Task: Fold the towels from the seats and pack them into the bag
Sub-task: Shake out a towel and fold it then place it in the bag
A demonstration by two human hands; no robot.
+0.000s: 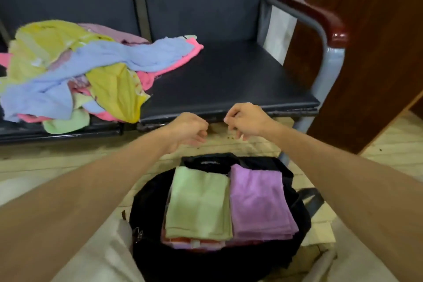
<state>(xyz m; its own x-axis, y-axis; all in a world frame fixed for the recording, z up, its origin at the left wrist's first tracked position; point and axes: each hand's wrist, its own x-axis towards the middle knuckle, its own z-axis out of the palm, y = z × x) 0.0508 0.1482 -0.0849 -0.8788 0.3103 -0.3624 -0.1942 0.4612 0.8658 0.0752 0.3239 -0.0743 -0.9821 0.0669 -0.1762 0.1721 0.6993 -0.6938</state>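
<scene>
A loose heap of towels (75, 73) lies crumpled on the left seat (68, 130), spilling a little onto the right seat (229, 80). The cloths are thin and soft, in yellow, pale blue, pink, mauve and light green, twisted over one another with ragged edges hanging over the seat's front lip. Both seats are padded in dark, smooth, slightly shiny material, with a grey metal frame (329, 57) and a glossy reddish-brown armrest (320, 16) on the right.

Below, between the person's knees, a black fabric bag (295, 213) stands open on the pale tiled floor (393, 144). Inside it, folded towels sit in two neat stacks side by side: a green towel (199, 201) tops the left stack and a purple towel (258, 199) tops the right, both flat rectangles with a fuzzy nap, touching along their inner edges. Pink and orange layers show beneath them.

The left hand (190, 130) and right hand (245, 120) hover near each other above the bag, just before the seat edge, each with fingers curled in and holding nothing visible
</scene>
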